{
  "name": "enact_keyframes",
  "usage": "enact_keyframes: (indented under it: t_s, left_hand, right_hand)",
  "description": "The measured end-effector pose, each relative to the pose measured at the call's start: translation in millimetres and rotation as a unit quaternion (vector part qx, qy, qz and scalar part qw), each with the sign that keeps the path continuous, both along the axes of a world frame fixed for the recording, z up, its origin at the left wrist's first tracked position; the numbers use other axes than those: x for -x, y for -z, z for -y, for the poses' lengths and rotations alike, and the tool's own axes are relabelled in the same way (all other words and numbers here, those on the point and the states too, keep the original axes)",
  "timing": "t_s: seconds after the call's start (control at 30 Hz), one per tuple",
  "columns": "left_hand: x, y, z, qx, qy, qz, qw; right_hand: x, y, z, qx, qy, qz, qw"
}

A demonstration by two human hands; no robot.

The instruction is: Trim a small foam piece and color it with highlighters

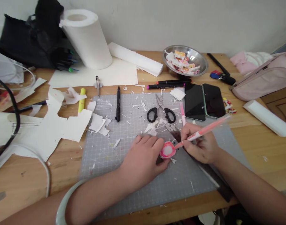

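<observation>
My left hand (145, 156) is closed on a small round paper piece (167, 150), pinching it between thumb and forefinger. Pink and orange colour rings its edge, and its middle is white. In my right hand (200, 145) is an orange-pink marker (205, 128), slanting up to the right, its tip at the piece's right edge. Under both hands lies a grey cutting mat (105, 168) strewn with paper scraps. A metal ruler (213, 176) runs beneath my right hand. Just beyond the hands are black-handled scissors (161, 109) and a pink marker cap (182, 114).
A steel bowl (203, 62) of coloured paper cutouts stands at the back, near two phones (214, 100). Cut white paper (51, 125) and a cable (45, 172) lie left. A paper towel roll (86, 40) stands behind. A black pen (118, 104) lies on the mat.
</observation>
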State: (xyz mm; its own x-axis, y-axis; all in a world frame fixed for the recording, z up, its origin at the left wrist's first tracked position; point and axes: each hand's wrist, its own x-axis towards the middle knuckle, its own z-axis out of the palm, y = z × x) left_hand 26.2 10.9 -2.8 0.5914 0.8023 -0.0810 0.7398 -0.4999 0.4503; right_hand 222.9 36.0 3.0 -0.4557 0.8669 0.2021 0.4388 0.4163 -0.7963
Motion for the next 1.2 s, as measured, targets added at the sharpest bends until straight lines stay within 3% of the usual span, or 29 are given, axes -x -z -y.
enact_keyframes:
  t_s: [0.13,0.73,1.0,1.2]
  left_hand:
    - [0.1,-1.2,0.4,0.01,-0.001,0.002,1.0]
    - [0.1,-1.9,-0.1,0.005,0.002,0.006,1.0]
    - [0.1,-1.6,0.5,0.01,-0.002,0.008,1.0]
    - [-0.2,-1.3,-0.4,0.007,-0.001,0.007,1.0]
  right_hand:
    - [0.1,1.6,-0.2,-0.03,0.026,0.012,0.999]
    - [-0.8,-0.9,-2.5,-0.093,0.002,0.041,0.995]
    - [0.3,-1.8,-1.1,-0.067,-0.002,0.032,0.997]
    - [-0.4,-3.8,-0.8,-0.008,-0.013,0.019,1.0]
